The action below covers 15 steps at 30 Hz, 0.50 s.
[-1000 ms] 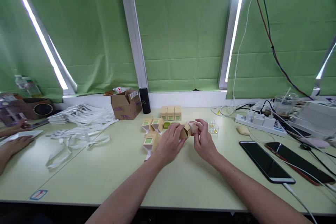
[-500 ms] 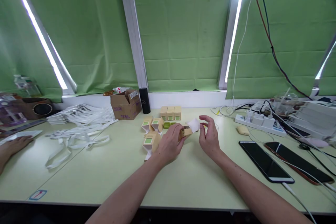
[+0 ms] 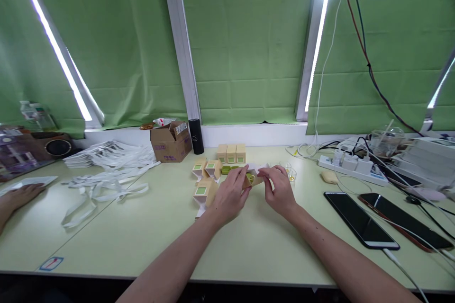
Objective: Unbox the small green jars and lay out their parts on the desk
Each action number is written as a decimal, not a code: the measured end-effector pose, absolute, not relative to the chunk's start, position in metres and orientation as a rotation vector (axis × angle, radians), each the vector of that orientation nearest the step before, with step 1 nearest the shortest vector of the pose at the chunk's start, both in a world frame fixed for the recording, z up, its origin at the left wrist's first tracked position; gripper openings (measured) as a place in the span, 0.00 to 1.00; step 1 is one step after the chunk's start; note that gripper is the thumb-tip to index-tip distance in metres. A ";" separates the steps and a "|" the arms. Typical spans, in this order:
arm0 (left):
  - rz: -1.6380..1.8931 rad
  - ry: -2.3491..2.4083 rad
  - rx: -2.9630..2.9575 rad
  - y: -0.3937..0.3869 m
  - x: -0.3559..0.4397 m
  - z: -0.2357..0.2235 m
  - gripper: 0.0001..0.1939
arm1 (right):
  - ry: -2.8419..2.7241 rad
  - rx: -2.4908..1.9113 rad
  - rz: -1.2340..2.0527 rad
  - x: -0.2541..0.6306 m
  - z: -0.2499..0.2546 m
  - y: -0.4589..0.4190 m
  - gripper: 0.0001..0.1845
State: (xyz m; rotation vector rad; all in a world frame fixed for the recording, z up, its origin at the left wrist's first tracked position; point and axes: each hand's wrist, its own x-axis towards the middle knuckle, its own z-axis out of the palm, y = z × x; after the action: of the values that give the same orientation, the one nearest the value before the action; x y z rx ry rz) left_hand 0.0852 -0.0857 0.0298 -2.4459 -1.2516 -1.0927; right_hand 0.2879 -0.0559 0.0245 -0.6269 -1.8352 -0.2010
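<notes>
Box (image 3: 256, 181) under inspection, small and tan, is found at the centre of the desk (image 3: 249, 246), directly in front of the person, its opening turned up and towards the viewer. Whether its base touches the surface cannot be told. Something yellow-green (image 3: 250, 178) shows inside, too small to identify.

Left hand (image 3: 230, 194): fingers closed round the near left side of the box, apparently to steady it and leave the mouth unobstructed. Right hand (image 3: 279, 188): fingers drawn narrow at the opposite edge, beside the opening; whether they pinch the card or merely touch it cannot be determined. Opposed holding of this kind presumably prevents the light card from tipping.

Three closed boxes (image 3: 231, 153) stand side by side towards the wall, labels facing forward; the row seems chosen for order. Open boxes (image 3: 205, 189) lie left of the left hand, near enough for a short reach, flaps out. A green item (image 3: 226, 169) rests between these groups, and clear containers (image 3: 291, 174) with gold-coloured parts sit just beyond the right hand. Two phones (image 3: 360, 220) lie well to the right, seemingly placed there for their charging cables.
</notes>
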 end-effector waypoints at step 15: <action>-0.895 -1.113 -2.349 -0.086 0.087 0.030 0.35 | -1.806 -1.008 0.008 0.281 0.022 -0.061 0.08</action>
State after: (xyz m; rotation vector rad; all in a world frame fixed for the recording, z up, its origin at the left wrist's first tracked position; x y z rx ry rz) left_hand 0.0873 -0.0862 0.0298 -2.3495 -1.1135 -0.8947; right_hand 0.2812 -0.0611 0.0217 -1.0080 -1.8060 0.0078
